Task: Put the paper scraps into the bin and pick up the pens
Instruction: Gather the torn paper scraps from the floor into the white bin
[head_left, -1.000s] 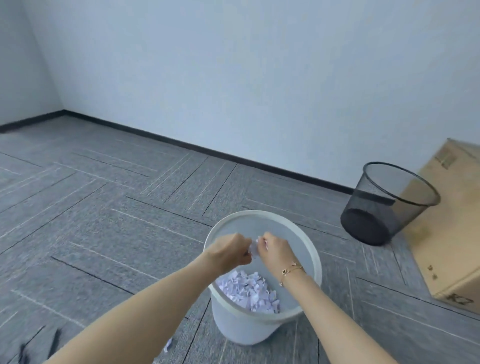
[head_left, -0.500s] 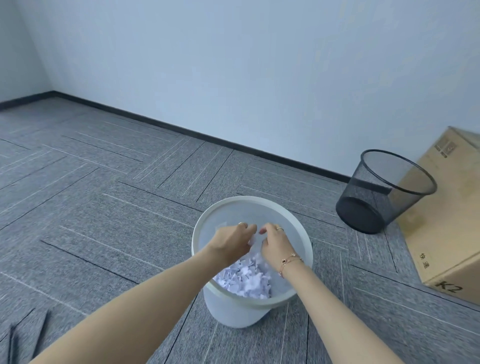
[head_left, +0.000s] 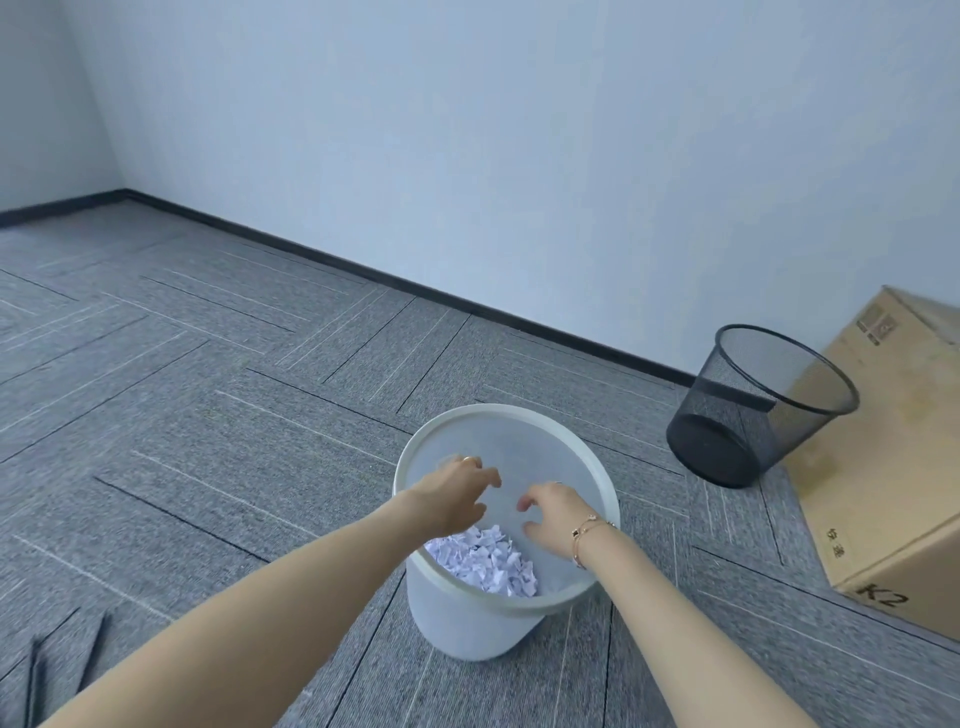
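Careful: your left hand (head_left: 457, 493) and right hand (head_left: 553, 512) hang spread and empty over the round white plastic bin (head_left: 467, 613); knocking its rim would spill the white paper scraps (head_left: 483, 558).

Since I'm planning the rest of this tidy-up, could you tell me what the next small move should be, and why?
Probably draw both hands back and reach the left hand down-left toward the pens on the carpet. Both it and the right hand hang open and empty over the white bin, the paper scraps lie inside, and the pens remain unpicked.
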